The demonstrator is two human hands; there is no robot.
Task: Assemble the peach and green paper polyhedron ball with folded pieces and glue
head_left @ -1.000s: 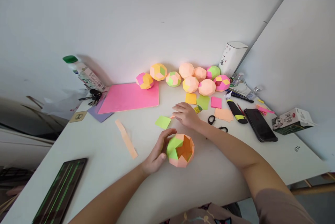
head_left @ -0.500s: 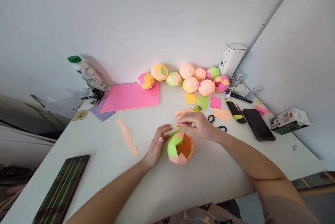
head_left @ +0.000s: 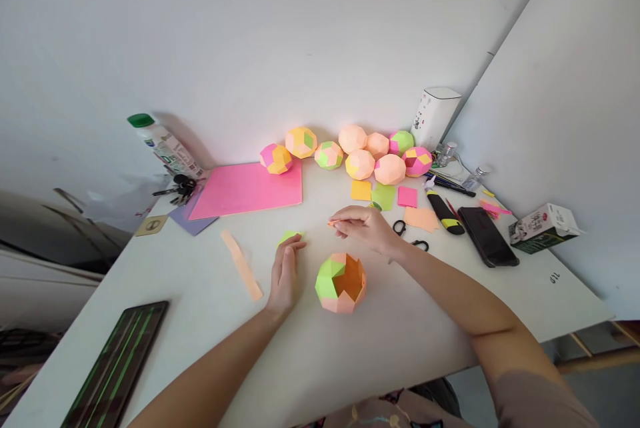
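A hollow many-sided paper ball (head_left: 328,281), green and peach with an opening facing up and right, rests on the table between my hands. My right hand (head_left: 364,227) is raised behind it, pinching a small folded peach paper piece (head_left: 333,222) at the fingertips. To the ball's left, my left hand (head_left: 285,276) stands on its edge with fingers stretched out. A green paper piece (head_left: 290,236) lies at those fingertips, partly covered by them; whether they press on it is hard to see. Black-handled scissors (head_left: 420,245) lie partly under my right forearm.
Several finished paper balls (head_left: 353,139) line the wall, one on a pink sheet (head_left: 245,188). Sticky-note pads (head_left: 383,196), a utility knife (head_left: 444,212), a phone (head_left: 487,236) and a milk carton (head_left: 543,229) sit right. A peach strip (head_left: 241,265) and dark tray (head_left: 117,365) lie left.
My left hand has moved left, away from the ball, and the green piece now lies further left. My right hand has lifted slightly back with the peach piece. The ball stays put.
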